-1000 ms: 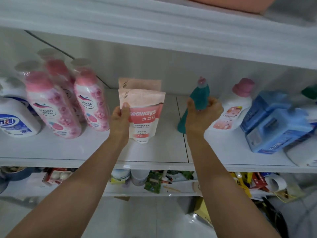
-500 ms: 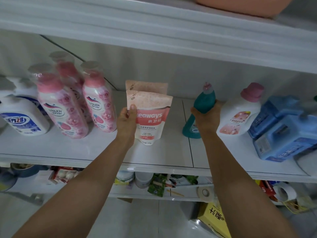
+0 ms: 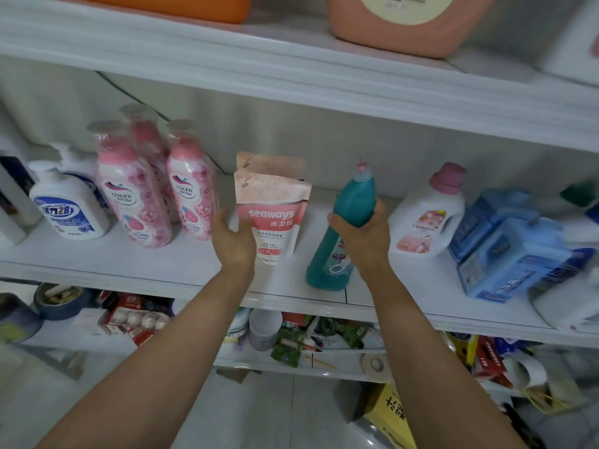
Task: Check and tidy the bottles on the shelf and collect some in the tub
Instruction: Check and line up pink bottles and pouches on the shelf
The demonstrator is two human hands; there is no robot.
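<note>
On the middle shelf (image 3: 162, 264), the right hand (image 3: 359, 236) is gripping the tilted teal toilet-cleaner bottle (image 3: 355, 199), seemingly to check it, while the open left hand (image 3: 233, 239) is steadying the seaways pouch (image 3: 275, 215).

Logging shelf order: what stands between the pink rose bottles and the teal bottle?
Two Seaways pouches, one behind the other, with the left hand beside them; head view.

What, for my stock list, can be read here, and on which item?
"seaways", "水卫仕": front pink stand-up pouch.
"UYAJOY": pink rose-printed plastic bottles.
"28": white pump bottle, blue label.
Too blurred: teal squeeze bottle label, pink-capped white jug label, yellow carton characters.
</note>
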